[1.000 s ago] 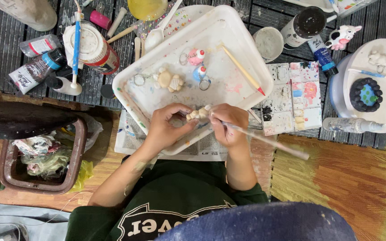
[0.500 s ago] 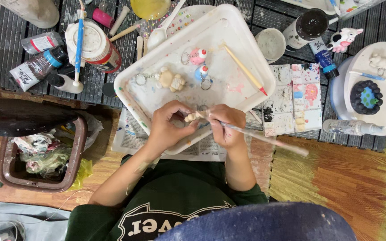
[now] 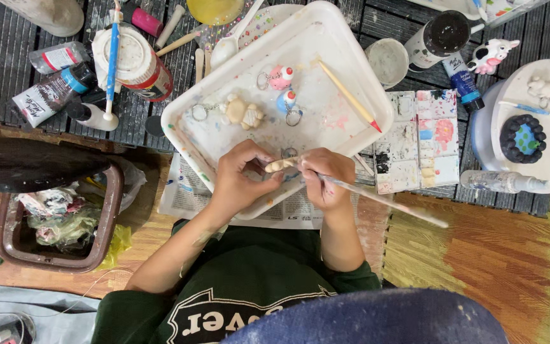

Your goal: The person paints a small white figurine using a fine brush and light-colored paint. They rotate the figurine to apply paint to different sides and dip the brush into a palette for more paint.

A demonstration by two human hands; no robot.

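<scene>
My left hand (image 3: 242, 177) pinches a small cream figurine (image 3: 281, 165) over the near edge of a white paint-stained tray (image 3: 326, 38). My right hand (image 3: 327, 178) grips a thin paintbrush (image 3: 389, 202) whose tip meets the figurine; its handle points away to the right. On the tray lie a cream bear-shaped charm (image 3: 242, 112), a pink charm (image 3: 280, 77), a blue charm (image 3: 288, 100) and a red-tipped pencil (image 3: 350, 97).
Paint tubes (image 3: 49, 95), a jar (image 3: 136, 62) and a spoon (image 3: 227, 43) crowd the slatted surface at left. A paint palette (image 3: 423, 141), a dark-lidded cup (image 3: 439, 38), a cow figurine (image 3: 491, 56) and a round white stand (image 3: 536, 121) sit right. A brown bin (image 3: 106, 226) stands lower left.
Both hands have turned the figurine a little and drawn it slightly nearer. The brush stays against it. Nothing else has moved.
</scene>
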